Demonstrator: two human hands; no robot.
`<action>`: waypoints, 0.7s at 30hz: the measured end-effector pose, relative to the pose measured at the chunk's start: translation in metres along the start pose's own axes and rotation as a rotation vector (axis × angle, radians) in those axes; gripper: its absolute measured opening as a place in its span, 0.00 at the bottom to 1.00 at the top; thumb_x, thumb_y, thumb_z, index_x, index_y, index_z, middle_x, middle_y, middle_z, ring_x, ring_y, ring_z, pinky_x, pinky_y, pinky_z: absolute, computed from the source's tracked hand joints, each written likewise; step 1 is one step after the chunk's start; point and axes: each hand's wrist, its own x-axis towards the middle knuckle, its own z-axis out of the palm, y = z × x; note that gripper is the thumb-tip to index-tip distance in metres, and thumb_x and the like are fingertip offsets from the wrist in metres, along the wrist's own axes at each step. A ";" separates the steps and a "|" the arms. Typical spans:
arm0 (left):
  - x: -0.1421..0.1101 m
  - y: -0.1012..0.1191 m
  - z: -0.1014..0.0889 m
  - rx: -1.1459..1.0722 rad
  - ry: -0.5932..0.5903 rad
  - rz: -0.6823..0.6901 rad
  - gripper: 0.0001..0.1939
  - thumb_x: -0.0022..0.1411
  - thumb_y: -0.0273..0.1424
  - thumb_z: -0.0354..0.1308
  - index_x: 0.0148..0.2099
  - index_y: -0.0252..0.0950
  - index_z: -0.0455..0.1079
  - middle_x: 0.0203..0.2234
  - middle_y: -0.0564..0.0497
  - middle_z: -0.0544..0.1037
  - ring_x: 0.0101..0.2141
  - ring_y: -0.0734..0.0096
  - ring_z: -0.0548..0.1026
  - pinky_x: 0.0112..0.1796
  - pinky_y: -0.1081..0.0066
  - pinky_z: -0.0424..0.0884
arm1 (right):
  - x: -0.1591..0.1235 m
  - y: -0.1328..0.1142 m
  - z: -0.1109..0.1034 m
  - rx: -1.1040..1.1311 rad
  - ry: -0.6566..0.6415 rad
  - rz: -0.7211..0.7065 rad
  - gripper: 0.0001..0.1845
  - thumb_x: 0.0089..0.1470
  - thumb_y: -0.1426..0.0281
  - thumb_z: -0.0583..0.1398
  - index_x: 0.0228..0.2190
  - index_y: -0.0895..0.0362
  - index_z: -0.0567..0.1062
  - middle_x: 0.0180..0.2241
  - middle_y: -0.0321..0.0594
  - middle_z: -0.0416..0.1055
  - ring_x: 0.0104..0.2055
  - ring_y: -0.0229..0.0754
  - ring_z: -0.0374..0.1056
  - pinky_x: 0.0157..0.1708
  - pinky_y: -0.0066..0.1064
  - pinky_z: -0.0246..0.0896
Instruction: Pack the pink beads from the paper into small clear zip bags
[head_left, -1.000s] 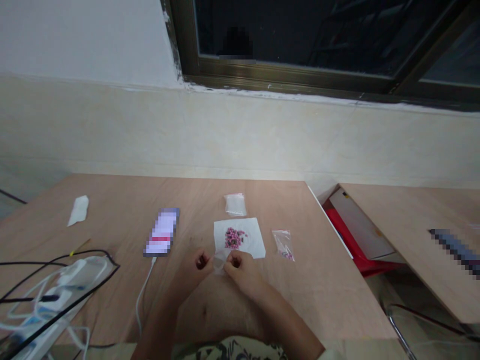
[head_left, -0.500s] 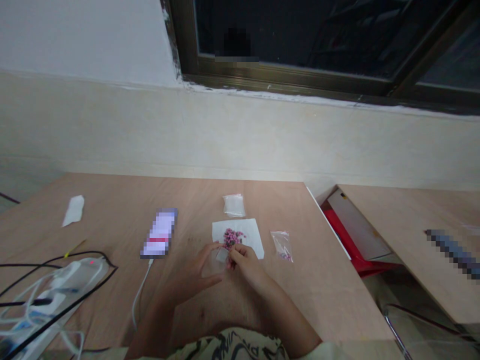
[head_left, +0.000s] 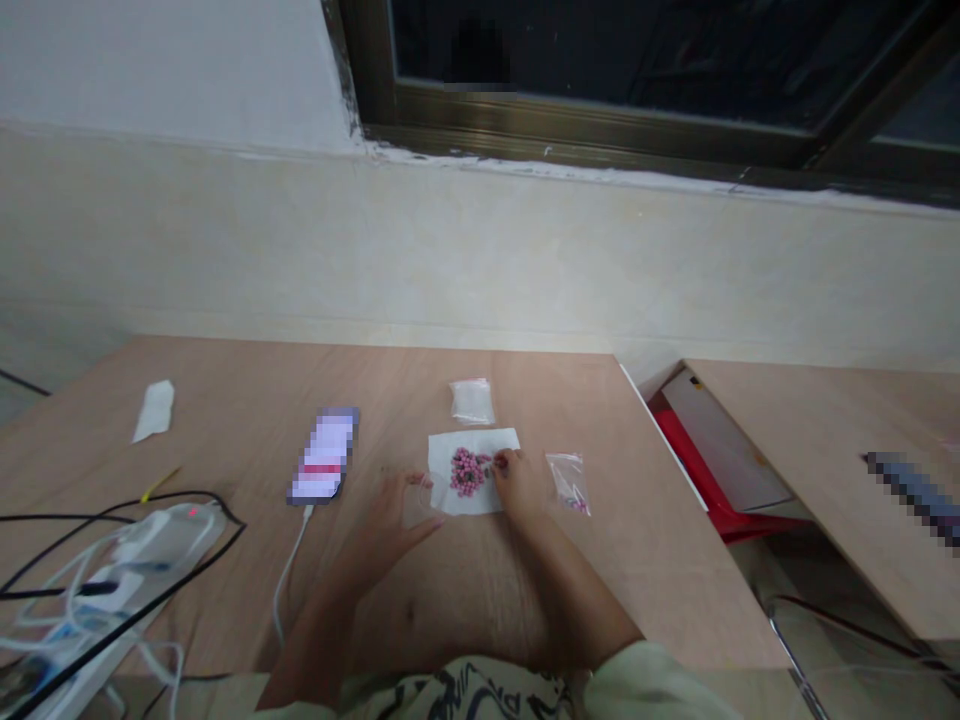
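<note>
The phone's screen [head_left: 322,455] is pixelated, as is a long object [head_left: 915,498] on the right-hand table [head_left: 817,420], and the pink pieces [head_left: 574,505] inside the small zip bag [head_left: 568,484] are too small to make out.

A strip of light plywood table [head_left: 390,420] separates the pixelated smartphone [head_left: 323,456] from the white paper sheet [head_left: 442,445]; a white charging cable [head_left: 289,570] trails below the phone.
</note>
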 end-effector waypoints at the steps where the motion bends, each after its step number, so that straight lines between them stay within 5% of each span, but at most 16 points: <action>1: 0.001 -0.001 0.001 0.008 0.010 0.000 0.21 0.47 0.37 0.57 0.43 0.37 0.59 0.41 0.47 0.67 0.45 0.61 0.65 0.46 0.58 0.59 | 0.001 0.000 -0.002 -0.021 -0.009 -0.005 0.05 0.43 0.72 0.56 0.26 0.55 0.72 0.29 0.41 0.70 0.33 0.41 0.64 0.32 0.29 0.53; 6: 0.015 -0.004 0.005 0.095 0.019 0.042 0.24 0.46 0.39 0.57 0.45 0.35 0.59 0.42 0.44 0.68 0.44 0.60 0.64 0.45 0.58 0.59 | -0.005 -0.018 -0.016 0.159 -0.006 0.007 0.06 0.44 0.70 0.56 0.23 0.57 0.73 0.27 0.41 0.71 0.28 0.39 0.63 0.29 0.29 0.54; 12: 0.032 -0.007 0.017 0.161 0.063 0.120 0.24 0.44 0.38 0.59 0.44 0.34 0.62 0.39 0.45 0.71 0.41 0.58 0.67 0.43 0.57 0.60 | -0.018 -0.052 -0.011 0.585 -0.165 -0.178 0.07 0.44 0.68 0.57 0.27 0.57 0.73 0.27 0.38 0.70 0.28 0.37 0.63 0.30 0.27 0.57; 17: 0.027 -0.012 0.015 0.150 0.090 0.130 0.23 0.45 0.38 0.58 0.44 0.34 0.62 0.40 0.45 0.71 0.41 0.58 0.67 0.42 0.57 0.62 | -0.016 -0.026 -0.001 0.374 -0.031 -0.031 0.05 0.44 0.72 0.56 0.26 0.60 0.70 0.27 0.41 0.69 0.30 0.39 0.64 0.32 0.29 0.57; 21: 0.020 -0.015 0.012 0.131 0.099 0.102 0.23 0.44 0.37 0.59 0.43 0.34 0.63 0.39 0.44 0.71 0.42 0.58 0.67 0.43 0.57 0.62 | -0.014 -0.004 0.005 0.151 -0.073 0.019 0.06 0.41 0.76 0.57 0.28 0.62 0.70 0.30 0.45 0.68 0.32 0.41 0.64 0.34 0.30 0.57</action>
